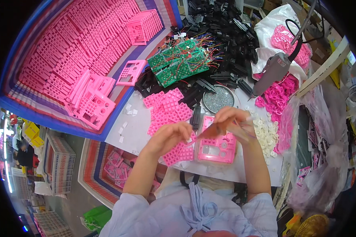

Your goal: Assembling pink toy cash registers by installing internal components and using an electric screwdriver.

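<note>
Blue shirt (154, 215) nearest; blurred brown piece (210, 132) slants crosswise, tip toward left fingers (182, 128).

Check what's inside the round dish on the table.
The round dish holds many small silvery pieces, too tiny to identify. They cover its bottom, so anything beneath them can't be seen.

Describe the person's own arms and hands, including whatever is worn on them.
The left hand and right hand are gloveless. The left sleeve and right sleeve are pale blue, loose and wrinkled, ending around the elbows. Motion blur hides the right hand's finer details.
</note>
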The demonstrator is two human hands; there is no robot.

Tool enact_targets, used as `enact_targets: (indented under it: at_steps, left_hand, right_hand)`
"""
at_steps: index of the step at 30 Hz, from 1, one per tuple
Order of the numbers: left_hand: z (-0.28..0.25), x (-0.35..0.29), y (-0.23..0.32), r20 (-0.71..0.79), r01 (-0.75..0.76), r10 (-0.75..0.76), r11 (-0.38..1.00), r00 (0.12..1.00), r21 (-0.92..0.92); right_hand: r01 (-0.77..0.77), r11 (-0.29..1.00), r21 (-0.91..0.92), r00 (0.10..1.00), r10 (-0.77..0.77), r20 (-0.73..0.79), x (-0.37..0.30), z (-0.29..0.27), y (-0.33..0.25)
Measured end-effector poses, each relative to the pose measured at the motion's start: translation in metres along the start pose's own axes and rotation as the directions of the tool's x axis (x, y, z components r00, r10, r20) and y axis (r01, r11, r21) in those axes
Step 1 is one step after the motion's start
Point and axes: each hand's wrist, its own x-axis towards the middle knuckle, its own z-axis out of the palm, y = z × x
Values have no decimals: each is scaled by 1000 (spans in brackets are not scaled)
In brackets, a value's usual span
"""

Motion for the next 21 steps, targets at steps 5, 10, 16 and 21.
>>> enact_targets:
  at_steps: [5,10,16,21]
  left_hand:
    - [34,7,-3,2,134,-134,991,991,22]
    - [40,12,-1,8,331,-333,940,943,80]
    - [37,3,-12,11,373,-375,924,927,81]
    - [7,-12,-43,-144,189,-172,976,974,108]
  right_hand:
    - [-35,998,-52,964,47,261,6,-13,4]
    - [-11,999,-54,951,27,307,4,-19,5]
    - [-155,974,-166,985,165,46,-17,-10,-2]
    - [-348,913,215,863,401,-306,-76,-21,9]
